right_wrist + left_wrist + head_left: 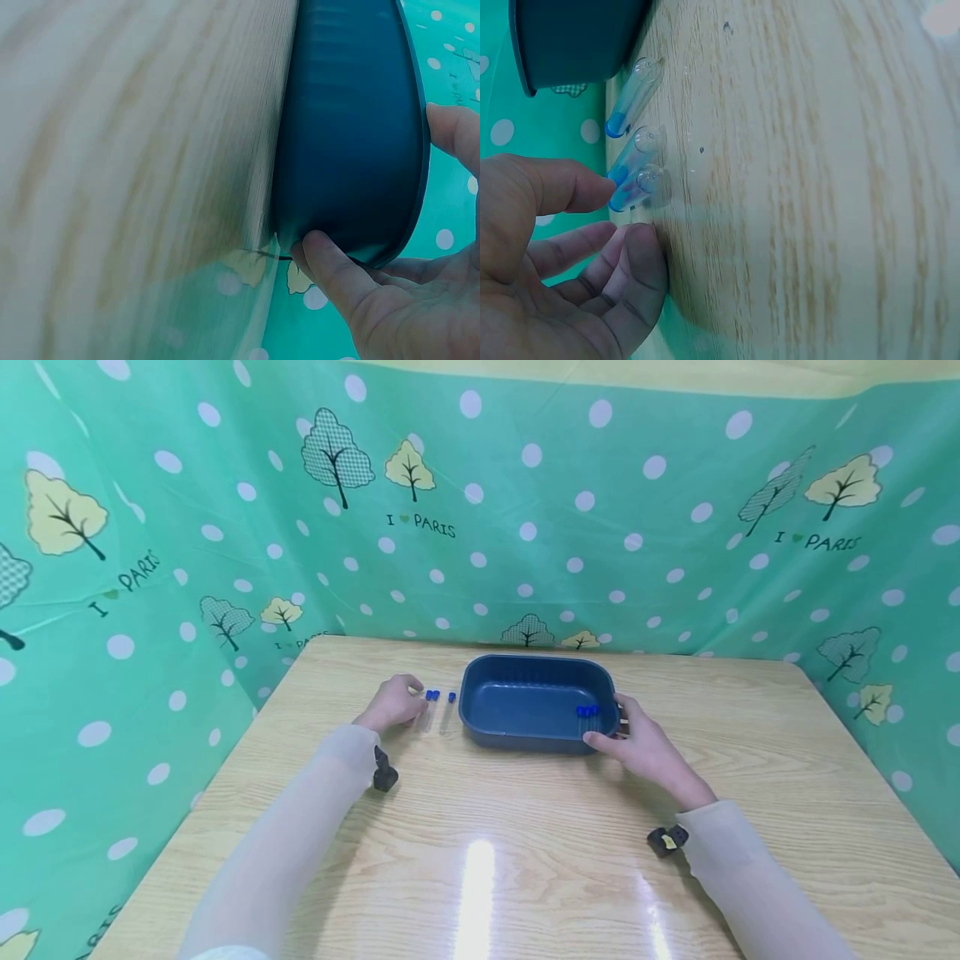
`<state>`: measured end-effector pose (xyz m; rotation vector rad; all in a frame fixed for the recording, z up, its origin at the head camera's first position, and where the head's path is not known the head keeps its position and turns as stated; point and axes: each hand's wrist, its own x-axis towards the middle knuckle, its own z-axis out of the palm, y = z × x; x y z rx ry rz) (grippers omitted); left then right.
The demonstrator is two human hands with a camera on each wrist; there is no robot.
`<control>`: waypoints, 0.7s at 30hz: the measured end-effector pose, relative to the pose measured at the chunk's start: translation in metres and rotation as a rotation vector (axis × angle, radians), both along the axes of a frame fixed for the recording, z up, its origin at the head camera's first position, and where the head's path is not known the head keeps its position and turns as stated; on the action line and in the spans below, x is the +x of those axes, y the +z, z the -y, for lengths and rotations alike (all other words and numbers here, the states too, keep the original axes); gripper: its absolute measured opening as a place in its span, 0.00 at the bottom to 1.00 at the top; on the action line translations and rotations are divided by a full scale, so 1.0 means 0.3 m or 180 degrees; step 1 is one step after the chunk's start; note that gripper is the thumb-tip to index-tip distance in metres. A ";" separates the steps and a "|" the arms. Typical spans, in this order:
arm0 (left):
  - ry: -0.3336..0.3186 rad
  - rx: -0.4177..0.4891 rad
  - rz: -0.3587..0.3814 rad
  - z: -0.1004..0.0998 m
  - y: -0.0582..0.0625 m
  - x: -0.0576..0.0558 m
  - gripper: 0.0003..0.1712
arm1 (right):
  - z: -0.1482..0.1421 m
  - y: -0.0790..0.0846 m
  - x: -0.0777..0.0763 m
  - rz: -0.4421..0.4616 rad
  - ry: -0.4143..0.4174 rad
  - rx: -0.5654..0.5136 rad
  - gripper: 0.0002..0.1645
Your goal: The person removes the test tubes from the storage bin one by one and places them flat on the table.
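- The left hand (393, 702) is loosely curved, with a gap between thumb and fingers; whether its thumb touches the nearest tube is hard to tell.
- Just right of it, three blue-capped test tubes (447, 716) lie on the table (525, 810): two close together, one slightly apart; their clear bodies are faint.
- The right hand (647, 747) grips the end of one blue tray (517, 742), thumb at the rim; some fingers are partly hidden.
- Inside the tray, near that hand, three blue caps (588, 712) show; the lower tube ends are hidden by the near wall.
- Both wrist views cut the tray off.
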<state>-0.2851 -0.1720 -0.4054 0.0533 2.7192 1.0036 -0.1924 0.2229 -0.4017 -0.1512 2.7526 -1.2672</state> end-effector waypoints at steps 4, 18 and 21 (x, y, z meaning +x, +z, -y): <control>-0.0002 -0.0018 -0.0017 0.001 0.000 0.002 0.27 | 0.000 0.001 0.001 0.0012 0.0001 -0.0001 0.55; -0.0094 0.0078 -0.0016 0.014 -0.007 0.001 0.27 | 0.001 0.004 0.001 0.0029 -0.0001 0.0020 0.56; -0.0098 0.0090 -0.0013 0.015 -0.006 0.006 0.27 | 0.000 0.004 0.001 0.0037 0.0002 0.0025 0.56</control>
